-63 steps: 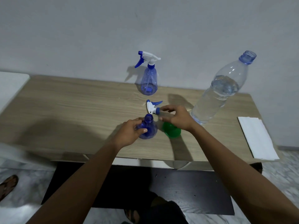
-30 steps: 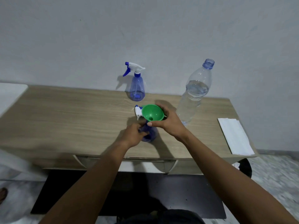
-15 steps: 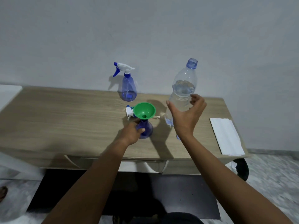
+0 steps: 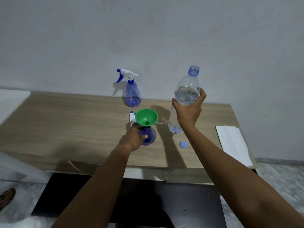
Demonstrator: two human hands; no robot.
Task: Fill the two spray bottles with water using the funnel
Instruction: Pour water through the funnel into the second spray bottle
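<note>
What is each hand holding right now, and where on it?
The left hand grips the open spray bottle by its round body; the right hand grips the water bottle around its upper body.

On a wooden table point(image 4: 65, 122), the left hand point(image 4: 134, 139) grips a blue spray bottle point(image 4: 148, 137) with a green funnel point(image 4: 146, 117) in its neck, while the right hand point(image 4: 189, 111) holds an uncapped water bottle point(image 4: 185, 94) upright beside it.
</note>
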